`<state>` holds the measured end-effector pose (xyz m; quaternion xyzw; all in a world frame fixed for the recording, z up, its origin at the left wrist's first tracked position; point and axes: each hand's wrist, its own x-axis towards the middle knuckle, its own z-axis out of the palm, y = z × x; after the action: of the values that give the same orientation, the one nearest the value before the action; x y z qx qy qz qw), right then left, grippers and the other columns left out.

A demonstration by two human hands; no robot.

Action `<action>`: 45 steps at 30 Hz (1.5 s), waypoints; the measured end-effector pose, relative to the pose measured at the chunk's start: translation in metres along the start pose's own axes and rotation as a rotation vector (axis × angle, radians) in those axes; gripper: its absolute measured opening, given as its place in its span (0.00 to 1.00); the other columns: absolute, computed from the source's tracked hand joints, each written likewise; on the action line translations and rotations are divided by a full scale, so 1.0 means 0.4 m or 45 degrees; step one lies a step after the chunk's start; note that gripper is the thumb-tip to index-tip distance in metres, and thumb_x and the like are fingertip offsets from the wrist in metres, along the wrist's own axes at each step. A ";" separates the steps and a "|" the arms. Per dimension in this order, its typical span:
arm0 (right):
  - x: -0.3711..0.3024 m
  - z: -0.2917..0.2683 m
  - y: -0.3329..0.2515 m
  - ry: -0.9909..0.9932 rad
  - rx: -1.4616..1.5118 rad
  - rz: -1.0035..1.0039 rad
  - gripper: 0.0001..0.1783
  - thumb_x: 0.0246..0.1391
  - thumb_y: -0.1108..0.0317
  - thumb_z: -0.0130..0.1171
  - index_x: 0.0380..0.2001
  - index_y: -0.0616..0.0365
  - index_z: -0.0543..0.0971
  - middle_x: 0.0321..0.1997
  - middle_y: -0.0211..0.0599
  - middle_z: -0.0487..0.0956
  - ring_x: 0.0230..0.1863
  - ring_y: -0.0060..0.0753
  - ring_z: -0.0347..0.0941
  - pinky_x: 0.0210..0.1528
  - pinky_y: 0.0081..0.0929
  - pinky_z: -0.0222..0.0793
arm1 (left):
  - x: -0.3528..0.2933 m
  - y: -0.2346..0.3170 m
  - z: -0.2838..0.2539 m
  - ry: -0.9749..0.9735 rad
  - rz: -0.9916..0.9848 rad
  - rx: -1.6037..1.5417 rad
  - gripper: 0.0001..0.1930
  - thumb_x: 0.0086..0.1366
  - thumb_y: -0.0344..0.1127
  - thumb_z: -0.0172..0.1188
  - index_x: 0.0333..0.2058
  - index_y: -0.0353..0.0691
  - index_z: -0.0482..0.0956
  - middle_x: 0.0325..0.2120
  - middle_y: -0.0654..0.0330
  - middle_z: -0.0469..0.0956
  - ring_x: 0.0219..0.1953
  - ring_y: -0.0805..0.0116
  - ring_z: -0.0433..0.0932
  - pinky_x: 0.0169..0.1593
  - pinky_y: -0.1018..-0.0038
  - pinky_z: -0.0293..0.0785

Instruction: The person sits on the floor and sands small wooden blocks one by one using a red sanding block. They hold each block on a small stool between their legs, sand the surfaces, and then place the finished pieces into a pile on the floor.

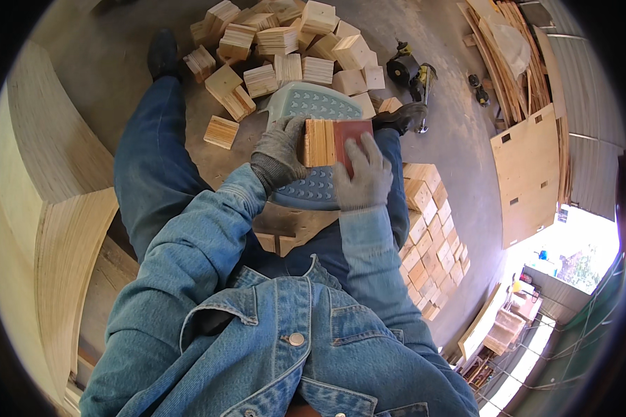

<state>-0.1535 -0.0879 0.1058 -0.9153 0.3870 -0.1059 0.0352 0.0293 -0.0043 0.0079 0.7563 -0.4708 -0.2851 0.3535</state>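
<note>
My left hand (279, 151), in a grey knitted glove, grips a plywood block (320, 143) by its left side, with layered edges showing. Against the block's right part lies a reddish-brown piece of sandpaper (350, 132). The gloved fingers of my right hand (364, 177) bend over that sandpaper and press it to the wood; the thumb is mostly hidden. Both hands are above a pale blue-green plastic stool (306, 192) with a raised pattern, between my legs.
Loose plywood blocks (278, 42) lie heaped beyond the stool. Stacked blocks (435, 243) stand to the right. Yellow-and-black power tools (405, 68) rest near my right shoe. Large plywood sheets (55, 139) rise at left; boards (528, 174) lean at right.
</note>
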 end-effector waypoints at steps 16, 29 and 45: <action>0.081 0.047 -0.016 -0.003 0.170 0.064 0.32 0.52 0.55 0.70 0.63 0.40 0.80 0.73 0.36 0.72 0.65 0.57 0.72 0.68 0.52 0.67 | 0.002 0.006 -0.003 0.049 0.063 -0.078 0.62 0.36 0.52 0.85 0.71 0.46 0.63 0.65 0.44 0.69 0.67 0.42 0.69 0.72 0.56 0.68; -0.076 -0.013 -0.053 0.027 0.213 -0.152 0.29 0.49 0.60 0.72 0.58 0.44 0.83 0.69 0.37 0.74 0.63 0.56 0.72 0.65 0.54 0.69 | -0.001 -0.001 0.007 0.050 0.098 -0.062 0.59 0.41 0.55 0.82 0.71 0.46 0.61 0.65 0.43 0.69 0.67 0.41 0.69 0.72 0.54 0.67; 0.124 0.007 -0.147 -0.149 0.020 -0.015 0.30 0.54 0.54 0.67 0.61 0.44 0.82 0.73 0.36 0.72 0.64 0.58 0.72 0.67 0.53 0.68 | 0.000 -0.004 0.002 0.028 0.067 -0.035 0.59 0.44 0.61 0.81 0.70 0.44 0.62 0.67 0.44 0.67 0.68 0.42 0.69 0.71 0.55 0.69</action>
<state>-0.0781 -0.0824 0.1199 -0.9218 0.3781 -0.0554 0.0644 0.0295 -0.0041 0.0063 0.7418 -0.4826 -0.2738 0.3766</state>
